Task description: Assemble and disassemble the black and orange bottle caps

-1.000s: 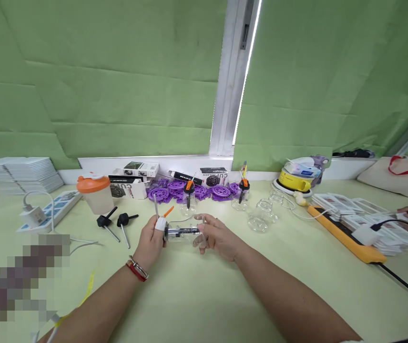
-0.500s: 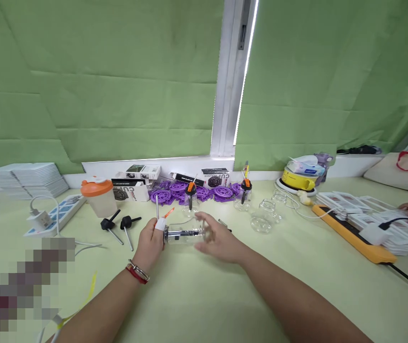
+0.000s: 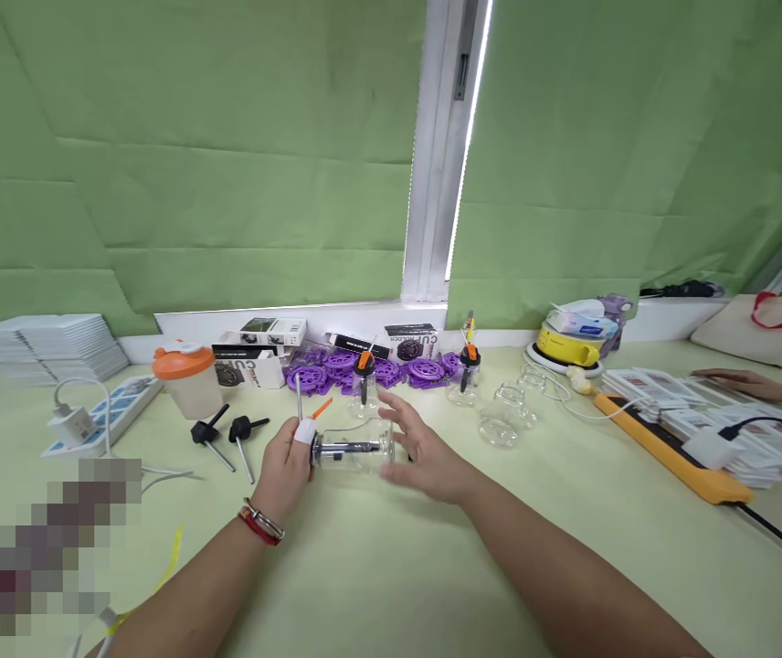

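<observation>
"What do we see, and how many?"
"One pale green table point(image 3: 377, 576). On it we count two power strips, one orange point(image 3: 679, 457) at right, one white-and-blue point(image 3: 123, 411) at left; a far-middle heap of purple parts point(image 3: 340, 366), too tangled to count; two standing jars with black-and-orange tops point(image 3: 364, 391); and two black stoppers with metal rods point(image 3: 246, 429) at left."

"Which way does the held jar point?"
"The held jar point(image 3: 355, 440) is on its side, near middle, long axis running left to right, dark-rimmed end left, base right. The left hand point(image 3: 286, 469) grips the rimmed end; the right hand point(image 3: 427, 452) is spread around the base. We cannot tell whether it touches."

"What surrounds it?"
"An orange-lidded cup point(image 3: 189, 384) to the left, bare glass jars point(image 3: 499, 428) to the right. One standing jar is just beyond, and the right hand partly blocks our view of the base."
</observation>
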Tool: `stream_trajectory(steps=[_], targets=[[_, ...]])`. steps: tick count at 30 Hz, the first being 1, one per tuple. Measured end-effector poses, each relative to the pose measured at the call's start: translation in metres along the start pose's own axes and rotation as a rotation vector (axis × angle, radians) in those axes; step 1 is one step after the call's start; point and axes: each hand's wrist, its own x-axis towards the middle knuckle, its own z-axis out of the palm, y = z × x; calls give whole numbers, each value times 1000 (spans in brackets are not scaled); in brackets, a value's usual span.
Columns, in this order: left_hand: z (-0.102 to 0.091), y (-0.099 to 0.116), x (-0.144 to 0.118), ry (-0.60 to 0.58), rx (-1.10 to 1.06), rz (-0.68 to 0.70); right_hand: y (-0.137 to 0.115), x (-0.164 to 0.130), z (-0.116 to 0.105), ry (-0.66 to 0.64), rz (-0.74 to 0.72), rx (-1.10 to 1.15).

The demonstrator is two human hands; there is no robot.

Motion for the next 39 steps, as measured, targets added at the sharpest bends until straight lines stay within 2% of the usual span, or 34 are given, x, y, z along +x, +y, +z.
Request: stream_trajectory(steps=[1,3,4,5,7,10,12,14,16,18,22,24,27,29,34,39], targets=[[0,0,-1,-13,10,19,1,2,0,21,111,71],[1,0,-2,-40,28,54,4,4,2,-19,356,172],[1,0,-2,-49,37,66,6,5,3,-62,419,158],[2,0,-2,-55,47,73,8,4,4,-100,409,89],[1,-3,0,-55,63,71,9,1,6,-102,203,-186],[-2,-9,6,-11,14,7,8,-4,6,-36,-285,-700],[-5,-11,11,65,-45,-68,8,-4,3,-38,-556,-960],[-8,-12,16,153,-107,-146,9,-3,-3,-8,-726,-1126],[-11,-11,19,212,-177,-195,11,-5,-12,100,-750,-1197],[-13,-10,20,236,-227,-207,15,-12,-23,257,-628,-1171],[-12,-14,19,204,-211,-157,37,-44,-49,566,-198,-962],[-9,-18,19,173,-192,-132,53,-63,-63,666,-29,-925],[-6,-20,17,114,-149,-107,75,-82,-81,706,157,-920],[-4,-19,15,74,-110,-100,84,-84,-89,716,219,-932],[-4,-18,13,32,-56,-63,91,-66,-93,701,276,-1079],[-4,-19,12,24,-86,-83,88,-46,-95,714,438,-1156]])
